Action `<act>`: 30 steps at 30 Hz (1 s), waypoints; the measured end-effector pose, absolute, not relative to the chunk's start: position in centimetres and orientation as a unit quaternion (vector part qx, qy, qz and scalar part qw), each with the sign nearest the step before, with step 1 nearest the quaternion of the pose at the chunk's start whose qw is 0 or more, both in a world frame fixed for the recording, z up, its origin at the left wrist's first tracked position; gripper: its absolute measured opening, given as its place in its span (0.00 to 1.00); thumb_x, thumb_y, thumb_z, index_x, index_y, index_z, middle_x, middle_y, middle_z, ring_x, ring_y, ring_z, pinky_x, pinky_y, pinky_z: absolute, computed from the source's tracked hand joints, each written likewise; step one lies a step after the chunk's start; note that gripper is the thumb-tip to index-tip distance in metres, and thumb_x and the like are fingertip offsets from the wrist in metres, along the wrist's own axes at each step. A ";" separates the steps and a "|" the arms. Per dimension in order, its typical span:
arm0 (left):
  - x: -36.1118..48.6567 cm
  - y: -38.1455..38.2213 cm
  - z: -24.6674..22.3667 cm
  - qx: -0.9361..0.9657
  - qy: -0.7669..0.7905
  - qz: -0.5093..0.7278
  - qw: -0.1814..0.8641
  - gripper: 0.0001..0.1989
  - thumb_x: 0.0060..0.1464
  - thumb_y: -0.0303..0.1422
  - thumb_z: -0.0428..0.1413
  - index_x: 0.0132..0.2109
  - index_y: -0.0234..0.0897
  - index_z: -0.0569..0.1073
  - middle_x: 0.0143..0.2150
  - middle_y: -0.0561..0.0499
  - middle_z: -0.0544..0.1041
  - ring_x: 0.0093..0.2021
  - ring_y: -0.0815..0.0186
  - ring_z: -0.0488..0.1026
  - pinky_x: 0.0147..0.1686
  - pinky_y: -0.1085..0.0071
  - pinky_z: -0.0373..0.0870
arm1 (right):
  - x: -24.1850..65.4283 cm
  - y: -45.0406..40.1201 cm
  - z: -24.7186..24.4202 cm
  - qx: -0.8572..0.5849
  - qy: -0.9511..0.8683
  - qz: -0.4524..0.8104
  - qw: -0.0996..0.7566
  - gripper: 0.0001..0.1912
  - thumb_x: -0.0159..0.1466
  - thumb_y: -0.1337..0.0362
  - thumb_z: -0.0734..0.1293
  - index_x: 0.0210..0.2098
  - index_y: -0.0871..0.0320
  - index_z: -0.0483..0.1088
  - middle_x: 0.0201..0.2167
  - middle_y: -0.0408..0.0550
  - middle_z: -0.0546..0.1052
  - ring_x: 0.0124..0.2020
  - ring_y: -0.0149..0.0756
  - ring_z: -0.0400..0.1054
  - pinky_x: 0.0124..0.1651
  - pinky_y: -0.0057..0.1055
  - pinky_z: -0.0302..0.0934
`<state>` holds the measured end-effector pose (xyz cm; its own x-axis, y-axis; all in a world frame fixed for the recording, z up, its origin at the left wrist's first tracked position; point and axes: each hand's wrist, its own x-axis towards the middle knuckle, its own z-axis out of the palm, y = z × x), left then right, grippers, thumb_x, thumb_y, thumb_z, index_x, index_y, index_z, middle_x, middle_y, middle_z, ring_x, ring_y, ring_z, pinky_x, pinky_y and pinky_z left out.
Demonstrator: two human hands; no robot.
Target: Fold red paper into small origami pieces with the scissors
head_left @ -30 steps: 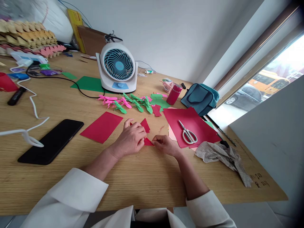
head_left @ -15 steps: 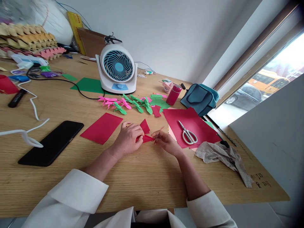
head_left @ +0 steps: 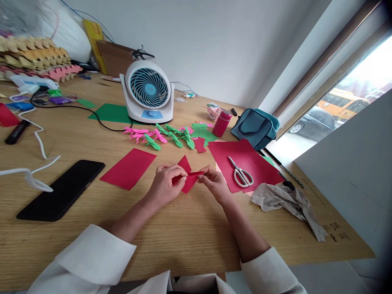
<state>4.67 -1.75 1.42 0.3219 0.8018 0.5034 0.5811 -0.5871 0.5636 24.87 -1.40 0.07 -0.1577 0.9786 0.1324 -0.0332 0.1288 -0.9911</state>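
Note:
Between my two hands is a folded piece of red paper (head_left: 190,182), its flaps standing out above and below the fingers. My left hand (head_left: 167,183) is closed on its left part, thumb and fingers pinching a fold. At the right tip, my right hand (head_left: 214,183) pinches the same paper between thumb and fingers. Part of the paper is hidden behind the left fingers. A flat red sheet (head_left: 128,168) lies left of my hands. To the right, white-handled scissors (head_left: 241,173) rest on a stack of larger red sheets (head_left: 263,171).
Pink and green folded paper pieces (head_left: 174,134) lie beyond my hands, before a white fan (head_left: 150,92). A black phone (head_left: 63,190) is at left with a white cable. A red can (head_left: 222,123), teal bag (head_left: 255,127) and crumpled cloth (head_left: 284,204) stand or lie at right.
The red paper has been lifted and turned a little, so a lower flap now shows below the fingers. My right hand has shifted slightly, still pinching its tip. The view has moved slightly.

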 end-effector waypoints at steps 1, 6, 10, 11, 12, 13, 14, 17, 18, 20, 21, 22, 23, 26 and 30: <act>4.8 -1.9 1.4 0.803 0.429 0.388 0.141 0.06 0.58 0.28 0.52 0.34 0.41 0.72 0.37 0.55 0.80 0.39 0.65 0.75 0.51 0.60 0.58 | 24.8 -1.4 0.0 -0.421 -0.568 0.504 0.497 0.20 0.54 0.47 0.74 0.31 0.55 0.69 0.24 0.42 0.73 0.27 0.31 0.67 0.34 0.31 0.65; 5.2 -2.4 1.5 0.821 0.404 0.390 0.103 0.02 0.57 0.30 0.55 0.39 0.41 0.70 0.39 0.54 0.79 0.41 0.64 0.75 0.54 0.60 0.58 | 24.0 -1.7 -1.1 -0.421 -0.601 0.469 0.491 0.18 0.57 0.47 0.72 0.31 0.55 0.68 0.24 0.43 0.73 0.26 0.32 0.66 0.31 0.30 0.63; 5.3 -2.6 1.7 0.845 0.384 0.360 0.092 0.05 0.57 0.26 0.53 0.40 0.41 0.68 0.39 0.55 0.78 0.41 0.65 0.75 0.57 0.59 0.58 | 23.5 -2.2 -1.7 -0.431 -0.636 0.434 0.470 0.14 0.61 0.52 0.69 0.32 0.56 0.70 0.25 0.44 0.75 0.26 0.32 0.69 0.32 0.30 0.64; 5.4 -2.6 1.7 0.848 0.384 0.356 0.088 0.06 0.57 0.25 0.53 0.40 0.41 0.67 0.38 0.55 0.78 0.40 0.64 0.75 0.57 0.58 0.58 | 23.4 -2.3 -1.7 -0.438 -0.643 0.420 0.466 0.12 0.62 0.53 0.68 0.32 0.57 0.70 0.25 0.45 0.75 0.26 0.32 0.69 0.32 0.30 0.64; 5.4 -2.6 1.7 0.849 0.383 0.355 0.085 0.07 0.57 0.24 0.52 0.40 0.41 0.67 0.38 0.54 0.78 0.40 0.64 0.75 0.57 0.58 0.59 | 23.3 -2.5 -1.6 -0.444 -0.651 0.406 0.463 0.11 0.63 0.55 0.68 0.32 0.57 0.70 0.25 0.45 0.75 0.26 0.32 0.69 0.32 0.30 0.64; 5.4 -2.5 1.7 0.849 0.381 0.357 0.085 0.08 0.56 0.23 0.51 0.40 0.41 0.67 0.38 0.54 0.78 0.40 0.64 0.75 0.56 0.59 0.60 | 23.3 -2.6 -1.4 -0.449 -0.659 0.392 0.458 0.10 0.64 0.56 0.67 0.32 0.57 0.70 0.25 0.45 0.75 0.26 0.32 0.70 0.32 0.29 0.64; 5.4 -2.5 1.7 0.848 0.378 0.360 0.087 0.08 0.56 0.22 0.51 0.40 0.41 0.67 0.38 0.53 0.77 0.40 0.63 0.74 0.53 0.60 0.62 | 23.2 -2.8 -1.2 -0.453 -0.666 0.381 0.454 0.10 0.64 0.58 0.66 0.32 0.57 0.71 0.25 0.45 0.76 0.27 0.33 0.70 0.32 0.29 0.64; 5.5 -2.6 1.7 0.844 0.375 0.371 0.101 0.08 0.57 0.22 0.50 0.40 0.40 0.67 0.37 0.51 0.76 0.41 0.62 0.74 0.45 0.65 0.67 | 23.0 -3.1 -0.6 -0.456 -0.685 0.360 0.439 0.09 0.65 0.60 0.65 0.33 0.57 0.73 0.27 0.46 0.76 0.28 0.33 0.71 0.32 0.29 0.63; 5.5 -2.6 1.7 0.842 0.376 0.372 0.105 0.08 0.57 0.22 0.50 0.40 0.40 0.67 0.37 0.51 0.76 0.40 0.62 0.74 0.43 0.65 0.67 | 22.9 -3.2 -0.5 -0.458 -0.688 0.357 0.435 0.09 0.66 0.61 0.64 0.33 0.57 0.73 0.27 0.46 0.77 0.28 0.33 0.71 0.32 0.29 0.63; 5.5 -2.6 1.7 0.840 0.377 0.373 0.112 0.08 0.58 0.23 0.50 0.40 0.40 0.68 0.37 0.50 0.76 0.41 0.62 0.74 0.43 0.66 0.67 | 22.8 -3.3 -0.3 -0.462 -0.694 0.350 0.428 0.09 0.66 0.62 0.64 0.33 0.57 0.73 0.27 0.46 0.77 0.29 0.34 0.71 0.33 0.29 0.62; 5.5 -2.6 1.7 0.840 0.375 0.374 0.114 0.08 0.59 0.23 0.50 0.41 0.40 0.68 0.38 0.50 0.76 0.41 0.63 0.74 0.43 0.66 0.67 | 22.8 -3.3 -0.2 -0.463 -0.696 0.345 0.426 0.09 0.66 0.62 0.63 0.32 0.57 0.73 0.27 0.46 0.77 0.29 0.33 0.71 0.33 0.28 0.62; 5.5 -2.6 1.7 0.841 0.371 0.377 0.116 0.08 0.59 0.22 0.50 0.41 0.40 0.69 0.38 0.50 0.76 0.41 0.63 0.74 0.43 0.66 0.67 | 22.8 -3.3 -0.2 -0.463 -0.699 0.340 0.426 0.10 0.66 0.63 0.63 0.32 0.58 0.73 0.27 0.46 0.77 0.28 0.33 0.71 0.33 0.28 0.62; 5.4 -2.6 1.8 0.841 0.367 0.380 0.118 0.08 0.59 0.22 0.50 0.41 0.40 0.69 0.38 0.50 0.76 0.41 0.63 0.74 0.43 0.67 0.67 | 22.8 -3.4 -0.2 -0.462 -0.702 0.336 0.426 0.10 0.66 0.63 0.63 0.32 0.58 0.73 0.27 0.46 0.77 0.28 0.33 0.71 0.33 0.28 0.61; 5.4 -2.6 1.9 0.840 0.356 0.390 0.122 0.09 0.59 0.22 0.51 0.42 0.40 0.70 0.38 0.51 0.76 0.42 0.64 0.74 0.44 0.68 0.68 | 22.8 -3.4 -0.1 -0.459 -0.707 0.328 0.426 0.10 0.66 0.64 0.63 0.31 0.58 0.74 0.27 0.45 0.76 0.29 0.32 0.70 0.34 0.27 0.61; 5.4 -2.6 1.9 0.838 0.353 0.397 0.123 0.09 0.59 0.22 0.52 0.43 0.40 0.70 0.39 0.52 0.77 0.42 0.64 0.74 0.43 0.69 0.68 | 22.8 -3.5 0.0 -0.460 -0.705 0.329 0.428 0.10 0.67 0.63 0.62 0.33 0.58 0.74 0.27 0.45 0.76 0.29 0.32 0.70 0.34 0.27 0.62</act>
<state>5.45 -2.57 1.85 0.4354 0.6892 0.5791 0.4938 -0.7207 0.4865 22.79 -3.52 0.02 -0.2103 0.9302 0.3009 0.3680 0.3604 -0.8571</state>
